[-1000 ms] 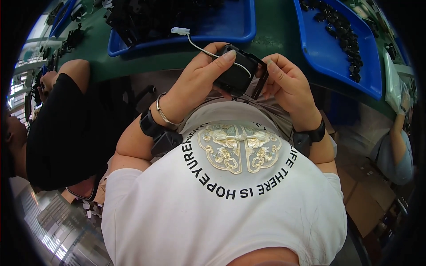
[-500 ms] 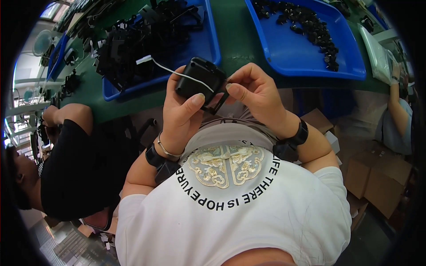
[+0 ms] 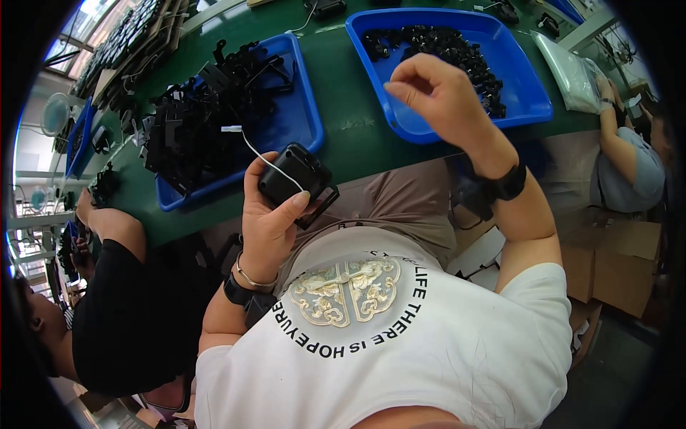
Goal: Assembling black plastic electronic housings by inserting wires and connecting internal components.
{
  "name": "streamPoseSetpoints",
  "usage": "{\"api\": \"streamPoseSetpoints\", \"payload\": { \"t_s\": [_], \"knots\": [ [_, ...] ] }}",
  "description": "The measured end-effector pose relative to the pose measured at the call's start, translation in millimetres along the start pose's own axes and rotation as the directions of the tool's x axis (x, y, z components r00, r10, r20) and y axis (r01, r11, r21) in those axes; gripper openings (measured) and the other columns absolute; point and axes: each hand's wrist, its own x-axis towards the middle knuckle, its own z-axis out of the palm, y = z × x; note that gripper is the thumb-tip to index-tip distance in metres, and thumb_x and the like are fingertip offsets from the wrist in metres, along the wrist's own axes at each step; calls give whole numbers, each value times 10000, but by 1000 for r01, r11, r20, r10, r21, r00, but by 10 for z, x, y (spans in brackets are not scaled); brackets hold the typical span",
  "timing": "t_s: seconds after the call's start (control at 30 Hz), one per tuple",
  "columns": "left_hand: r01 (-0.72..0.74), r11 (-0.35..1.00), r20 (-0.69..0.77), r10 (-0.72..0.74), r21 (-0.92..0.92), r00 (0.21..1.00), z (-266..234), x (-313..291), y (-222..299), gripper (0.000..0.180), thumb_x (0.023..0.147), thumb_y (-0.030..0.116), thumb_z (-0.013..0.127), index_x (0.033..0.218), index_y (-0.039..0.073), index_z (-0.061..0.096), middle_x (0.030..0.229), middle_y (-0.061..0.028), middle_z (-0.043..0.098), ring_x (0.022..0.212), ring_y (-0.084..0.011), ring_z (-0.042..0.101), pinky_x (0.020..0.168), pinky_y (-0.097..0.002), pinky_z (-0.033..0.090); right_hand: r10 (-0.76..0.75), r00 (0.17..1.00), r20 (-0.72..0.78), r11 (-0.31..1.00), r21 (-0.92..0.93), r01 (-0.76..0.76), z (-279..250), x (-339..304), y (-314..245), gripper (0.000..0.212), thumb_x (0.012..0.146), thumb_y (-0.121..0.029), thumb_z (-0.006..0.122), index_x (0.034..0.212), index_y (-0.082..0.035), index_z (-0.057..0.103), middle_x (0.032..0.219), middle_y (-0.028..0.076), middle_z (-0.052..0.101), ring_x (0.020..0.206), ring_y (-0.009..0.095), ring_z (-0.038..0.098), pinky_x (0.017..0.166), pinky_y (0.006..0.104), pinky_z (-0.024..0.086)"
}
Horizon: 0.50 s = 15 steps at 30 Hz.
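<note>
My left hand (image 3: 268, 214) is closed around a black boxy plastic device (image 3: 293, 175), holding it in front of my belly with the thumb on its face. A white cable (image 3: 261, 154) crosses the device and ends in a small white connector over the left tray. On the device's near right side sticks out a thin black bracket (image 3: 323, 207). My right hand (image 3: 443, 93) is raised by the near left part of the right blue tray (image 3: 414, 134), apart from the device. Its thumb and forefinger are curled together; whether something small sits between them is hidden.
The left blue tray (image 3: 311, 114) holds a heap of black brackets (image 3: 186, 121). Several small black parts (image 3: 457, 53) lie in the right tray. Co-workers sit at both sides along the green table (image 3: 350, 129). A clear plastic bag (image 3: 564, 71) lies far right; cardboard boxes (image 3: 622, 264) stand below.
My right hand has left the device's side and moved up and right to the right tray. The device stays in my left hand. The whole view has shifted.
</note>
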Motion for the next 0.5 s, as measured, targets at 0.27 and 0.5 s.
{"api": "streamPoseSetpoints", "payload": {
  "t_s": [0.27,0.5],
  "knots": [
    [52,997,98,-45,-65,994,-21,-6,-11,653,753,-53,658,1279,121,312,1163,-118,486,1019,-232,571,807,-368,550,11,947,321,766,-611,199,-200,782,1132,244,723,-144,671,933,-23,636,860,148,641,789,290,622,731,354,493],
    [95,991,79,-88,-89,993,-53,-40,40,660,741,-49,670,1276,122,323,1168,-124,484,1021,-239,571,806,-374,551,139,887,441,624,-734,268,-167,795,1029,251,718,-127,658,943,-18,634,846,153,631,774,303,614,734,358,494]
  ]
}}
